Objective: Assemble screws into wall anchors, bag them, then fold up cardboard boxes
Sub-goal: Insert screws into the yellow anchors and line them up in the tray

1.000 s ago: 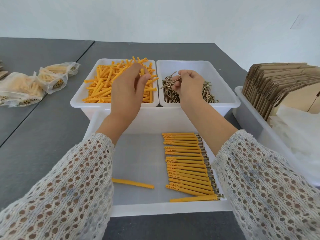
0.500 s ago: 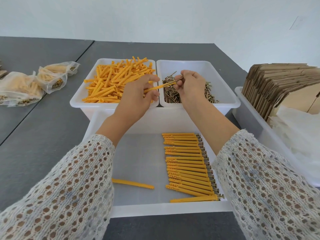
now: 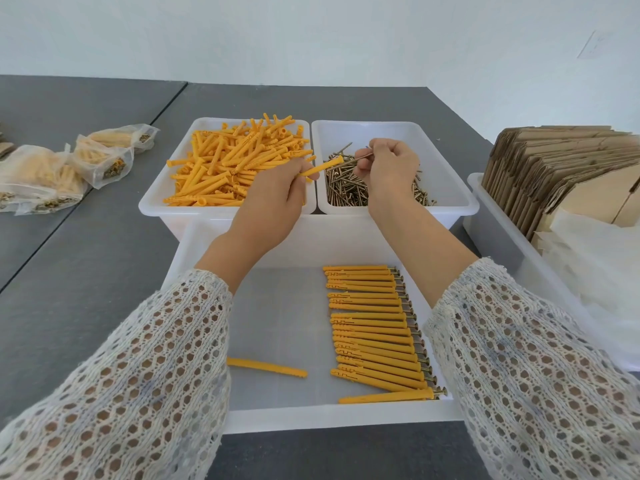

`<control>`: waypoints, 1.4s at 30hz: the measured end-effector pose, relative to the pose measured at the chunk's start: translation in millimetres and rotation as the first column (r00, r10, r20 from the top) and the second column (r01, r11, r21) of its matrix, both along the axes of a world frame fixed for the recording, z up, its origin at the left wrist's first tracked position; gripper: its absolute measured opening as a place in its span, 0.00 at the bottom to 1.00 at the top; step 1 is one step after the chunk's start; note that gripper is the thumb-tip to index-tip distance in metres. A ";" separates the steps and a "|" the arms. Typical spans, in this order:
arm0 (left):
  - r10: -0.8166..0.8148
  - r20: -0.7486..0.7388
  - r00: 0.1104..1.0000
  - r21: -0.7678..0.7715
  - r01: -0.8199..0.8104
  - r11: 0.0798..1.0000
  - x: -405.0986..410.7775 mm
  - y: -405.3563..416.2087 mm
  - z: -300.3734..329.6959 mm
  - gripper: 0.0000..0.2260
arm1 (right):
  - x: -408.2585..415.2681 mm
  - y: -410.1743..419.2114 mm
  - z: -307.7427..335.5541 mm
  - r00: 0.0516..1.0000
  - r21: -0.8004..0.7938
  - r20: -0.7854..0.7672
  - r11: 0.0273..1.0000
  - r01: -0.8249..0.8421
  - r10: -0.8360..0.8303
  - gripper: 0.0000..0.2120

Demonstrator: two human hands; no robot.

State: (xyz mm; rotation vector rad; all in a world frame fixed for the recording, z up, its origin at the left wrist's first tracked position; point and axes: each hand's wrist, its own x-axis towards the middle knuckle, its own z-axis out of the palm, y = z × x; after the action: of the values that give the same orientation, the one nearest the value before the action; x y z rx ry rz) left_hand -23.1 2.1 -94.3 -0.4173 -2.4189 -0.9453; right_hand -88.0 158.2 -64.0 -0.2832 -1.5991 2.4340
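A grey table (image 3: 86, 258) is covered by white bins. In the near tray (image 3: 277, 415), a row of assembled anchors (image 3: 375, 332) is laid along the right side, one loose anchor (image 3: 266, 367) lies apart to the left, and bare floor is left between them. Behind it, the anchor bin (image 3: 152, 202) and the screw bin (image 3: 446, 174) are set side by side, touching. A yellow anchor (image 3: 322, 168) is pinched in the left hand (image 3: 273, 199), its free end raised over the rims where the bins meet. A screw (image 3: 362, 157) is pinched in the right hand (image 3: 391, 168), its tip pointed at the anchor's mouth; whether they touch cannot be told. Flat cardboard boxes (image 3: 554, 168) are cut off at the right edge, filled bags (image 3: 52, 174) at the left.
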 end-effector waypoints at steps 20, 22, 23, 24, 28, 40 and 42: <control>0.039 0.008 0.999 0.055 -0.039 0.998 -1.8 0.1 -0.6 0.10 | -7.2 13.8 0.7 0.997 -0.146 -0.032 0.987 0.061 -0.066 0.06; 0.042 0.018 0.999 0.051 -0.043 0.998 -2.3 0.4 -0.8 0.10 | -7.4 14.4 -0.5 0.998 -0.185 -0.007 0.980 0.067 -0.069 0.06; 0.041 0.025 0.999 0.048 -0.043 0.998 -2.6 0.2 -0.6 0.10 | -6.9 12.7 -0.9 0.998 -0.177 -0.001 0.983 0.055 -0.056 0.07; 0.039 0.030 0.999 0.043 -0.040 0.998 -2.5 0.3 -0.5 0.10 | -5.8 10.0 -1.0 1.000 -0.157 -0.003 0.987 0.029 -0.030 0.07; 0.034 0.048 0.998 0.032 -0.035 0.999 -1.0 0.2 0.2 0.10 | 1.0 -4.6 -0.4 0.990 0.004 -0.065 0.992 -0.125 0.125 0.05; -0.015 0.096 0.995 0.251 -0.010 0.968 3.3 9.5 9.1 0.11 | 11.8 -12.8 4.1 0.892 0.323 -0.070 0.856 -0.403 0.446 0.29; -0.144 0.109 0.984 0.424 0.085 0.902 8.4 12.7 20.0 0.10 | 4.8 -1.6 3.3 0.936 0.274 -0.032 0.903 -0.329 0.351 0.30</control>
State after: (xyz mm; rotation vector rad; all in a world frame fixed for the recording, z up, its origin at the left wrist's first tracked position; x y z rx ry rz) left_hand -14.7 14.9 -74.3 -0.3463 -2.2382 -1.5507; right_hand -83.2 156.6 -60.7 0.1541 -2.0555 2.3830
